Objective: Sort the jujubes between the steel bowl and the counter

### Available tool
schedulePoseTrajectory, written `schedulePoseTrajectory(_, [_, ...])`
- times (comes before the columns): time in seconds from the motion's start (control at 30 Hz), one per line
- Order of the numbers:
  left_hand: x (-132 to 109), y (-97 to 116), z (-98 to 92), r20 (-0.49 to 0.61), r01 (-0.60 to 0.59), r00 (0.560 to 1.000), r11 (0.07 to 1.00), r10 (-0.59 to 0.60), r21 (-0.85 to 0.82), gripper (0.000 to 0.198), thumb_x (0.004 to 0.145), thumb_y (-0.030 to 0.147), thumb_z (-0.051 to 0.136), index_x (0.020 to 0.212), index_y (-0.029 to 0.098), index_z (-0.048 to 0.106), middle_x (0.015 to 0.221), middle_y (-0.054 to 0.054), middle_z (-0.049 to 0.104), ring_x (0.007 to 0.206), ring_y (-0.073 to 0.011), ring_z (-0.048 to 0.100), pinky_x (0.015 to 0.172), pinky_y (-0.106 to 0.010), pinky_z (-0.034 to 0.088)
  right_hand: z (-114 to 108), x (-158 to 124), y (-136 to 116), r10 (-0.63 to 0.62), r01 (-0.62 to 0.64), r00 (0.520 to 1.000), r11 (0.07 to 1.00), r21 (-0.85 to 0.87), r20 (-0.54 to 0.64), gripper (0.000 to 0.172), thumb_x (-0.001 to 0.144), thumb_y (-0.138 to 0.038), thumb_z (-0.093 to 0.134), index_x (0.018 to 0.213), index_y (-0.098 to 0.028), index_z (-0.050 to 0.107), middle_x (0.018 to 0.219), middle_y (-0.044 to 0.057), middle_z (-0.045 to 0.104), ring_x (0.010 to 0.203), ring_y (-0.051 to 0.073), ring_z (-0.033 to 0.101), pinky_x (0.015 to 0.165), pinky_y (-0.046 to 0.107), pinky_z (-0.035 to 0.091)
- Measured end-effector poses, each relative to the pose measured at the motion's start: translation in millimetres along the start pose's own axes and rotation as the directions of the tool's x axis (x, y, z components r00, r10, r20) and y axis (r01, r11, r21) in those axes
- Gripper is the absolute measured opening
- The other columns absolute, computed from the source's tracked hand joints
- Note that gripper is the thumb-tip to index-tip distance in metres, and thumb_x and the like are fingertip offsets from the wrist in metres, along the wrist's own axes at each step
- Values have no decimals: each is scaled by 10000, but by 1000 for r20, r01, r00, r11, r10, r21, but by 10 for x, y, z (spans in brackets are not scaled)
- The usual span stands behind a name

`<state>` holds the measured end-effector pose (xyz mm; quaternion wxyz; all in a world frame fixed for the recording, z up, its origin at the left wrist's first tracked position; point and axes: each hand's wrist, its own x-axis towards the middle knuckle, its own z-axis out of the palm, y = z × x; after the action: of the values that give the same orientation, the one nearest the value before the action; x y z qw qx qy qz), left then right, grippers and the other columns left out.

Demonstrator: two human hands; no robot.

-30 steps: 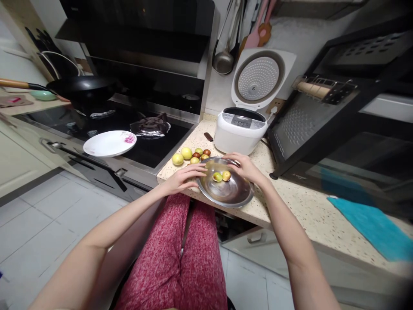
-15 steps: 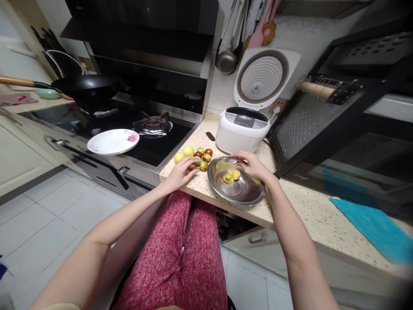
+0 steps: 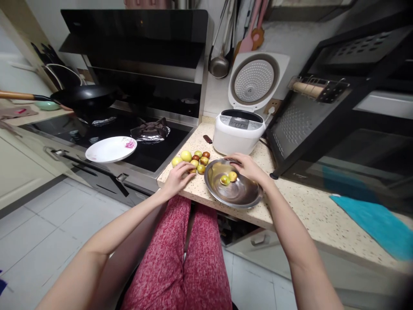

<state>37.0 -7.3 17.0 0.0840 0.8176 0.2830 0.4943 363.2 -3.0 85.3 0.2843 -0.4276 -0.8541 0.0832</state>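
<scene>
Several green and brown jujubes (image 3: 200,169) lie in a cluster on the counter. My left hand (image 3: 178,178) is at the near side of the cluster, its thumb and fingers curled around one brownish jujube (image 3: 192,170), partly hidden by them. To the right, a shiny metal bowl (image 3: 240,198) stands on the counter with two greenish-yellow jujubes (image 3: 228,178) inside. My right hand (image 3: 248,166) grips the bowl's far right rim, its fingertips partly out of sight.
Behind the bowl stands a white rice cooker (image 3: 238,135) with its lid up. A white plate (image 3: 109,150) rests at the hob's front edge, and a wok (image 3: 87,95) sits farther left. A dark oven (image 3: 351,142) and a teal cloth (image 3: 374,224) are on the right.
The camera view has shifted slightly. My left fingers have closed in a little around the jujube at the cluster's near edge. My right hand stays on the bowl.
</scene>
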Motion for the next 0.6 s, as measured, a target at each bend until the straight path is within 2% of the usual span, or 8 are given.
schedulePoseTrajectory(0.13, [43, 134, -34, -143, -30, 989, 999, 24, -44, 182, 975, 256, 716, 1146, 199, 734, 1107, -86, 751, 1055, -210, 719, 951, -368, 602, 11, 13, -202, -72, 74, 995, 997, 21, -68, 292, 989, -180, 563, 1213, -215, 748, 1206, 121, 739, 1129, 290, 696, 1032, 474, 546])
schedulePoseTrajectory(0.23, [72, 251, -25, -197, -90, 977, 994, 77, -62, 182, 964, 227, 730, 1146, 212, 739, 1125, -80, 749, 1065, -204, 724, 964, -376, 616, 48, 30, -429, -150, 157, 987, 979, 128, -61, 262, 1032, -260, 575, 1232, -237, 743, 1222, 107, 745, 1151, 271, 693, 1044, 467, 538])
schedulePoseTrajectory(0.4, [111, 443, 60, -211, -260, 948, 961, 237, -89, 252, 956, 182, 736, 1201, 237, 728, 1127, -66, 741, 1069, -194, 731, 943, -367, 643, 127, 40, -729, -205, 193, 979, 934, 300, 9, 259, 1001, -352, 671, 1234, -270, 750, 1198, 74, 766, 1133, 246, 702, 1034, 438, 541])
schedulePoseTrajectory(0.6, [127, 582, 161, -187, -379, 916, 919, 356, -110, 335, 967, 106, 694, 1269, 250, 702, 1160, -73, 729, 1106, -194, 724, 929, -362, 646, 147, -1, -815, -138, 104, 989, 918, 383, 62, 275, 922, -404, 762, 1151, -252, 780, 1093, 56, 797, 976, 228, 728, 939, 388, 572])
